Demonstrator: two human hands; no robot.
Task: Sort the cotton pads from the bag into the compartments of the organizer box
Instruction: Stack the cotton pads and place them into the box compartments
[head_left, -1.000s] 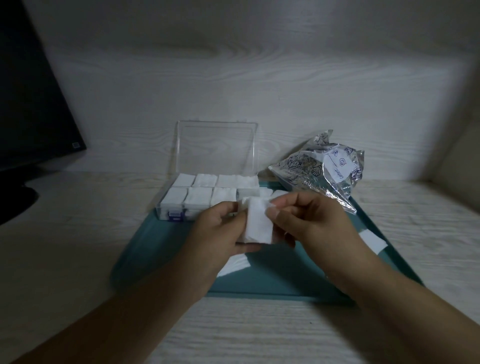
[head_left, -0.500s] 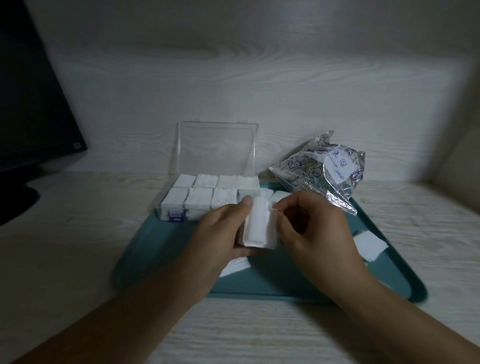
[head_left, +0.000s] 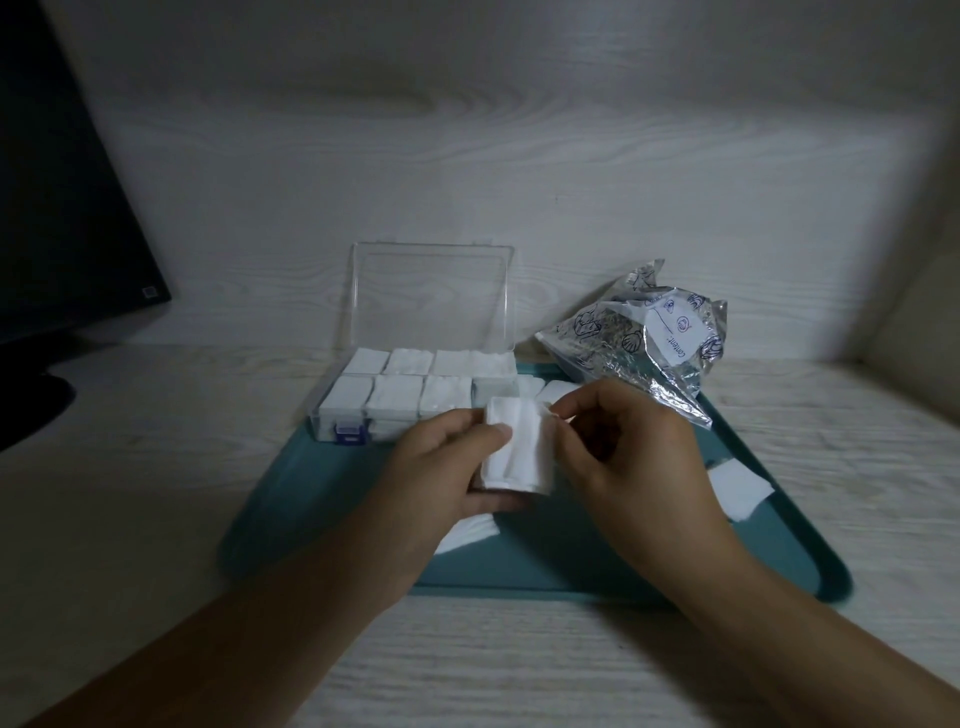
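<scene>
A clear organizer box (head_left: 332, 423) with its lid (head_left: 431, 301) standing open sits at the back left of a teal tray (head_left: 779, 545); its compartments hold white cotton pads (head_left: 397, 400). In front of the box I hold a white folded cotton pad (head_left: 524, 452) over the tray. My left hand (head_left: 441, 483) grips its left side, thumb on top. My right hand (head_left: 634, 457) pinches its upper right edge. The crinkled plastic bag (head_left: 644, 343) lies behind my right hand.
Loose pads lie on the tray: one at the right (head_left: 740, 491), one under my left hand (head_left: 467, 535), two by the box's right end (head_left: 556, 389). A dark monitor (head_left: 62, 218) stands at the far left. A wooden wall closes the back.
The pad went from flat between both hands to folded narrower, and both hands drew a little closer to the box.
</scene>
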